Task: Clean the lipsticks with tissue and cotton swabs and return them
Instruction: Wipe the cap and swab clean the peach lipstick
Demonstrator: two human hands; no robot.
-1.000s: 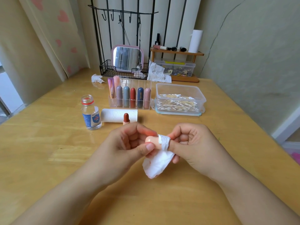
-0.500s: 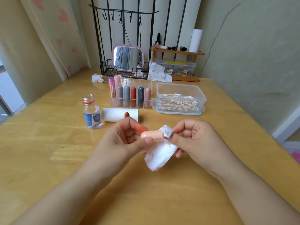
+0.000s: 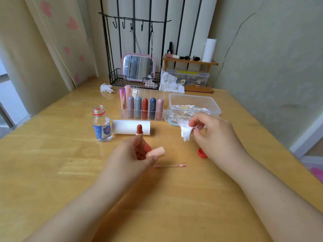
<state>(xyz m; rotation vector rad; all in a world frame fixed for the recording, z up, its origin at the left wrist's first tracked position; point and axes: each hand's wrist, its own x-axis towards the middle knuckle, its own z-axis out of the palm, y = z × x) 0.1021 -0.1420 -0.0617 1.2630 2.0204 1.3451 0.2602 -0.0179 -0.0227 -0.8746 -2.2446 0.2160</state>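
Wooden desk (image 3: 52, 172) carries everything, and toward its left edge stands an uncapped clear bottle (image 3: 101, 126), with a tissue roll (image 3: 125, 127) lying just beside it. Touching the front of that roll, a bare red lipstick (image 3: 139, 130) stands upright with no cap on. Behind it, toward the far edge, a clear organiser (image 3: 141, 107) holds seven capped lipsticks, so I judge those either done or waiting; which, I cannot tell. Nearer the middle, the left hand (image 3: 134, 154) curls round a peach cap (image 3: 156, 152), and a stained cotton swab (image 3: 170, 166) lies on the wood just beside it. To the right, the right hand (image 3: 209, 130) pinches a crumpled tissue (image 3: 185, 131) in front of the tub of swabs (image 3: 194, 109). Capping the red lipstick and slotting it back appear to be left. A red bottle cap (image 3: 201, 152) is half hidden by the right wrist, and the peach cap's inside cannot be seen.
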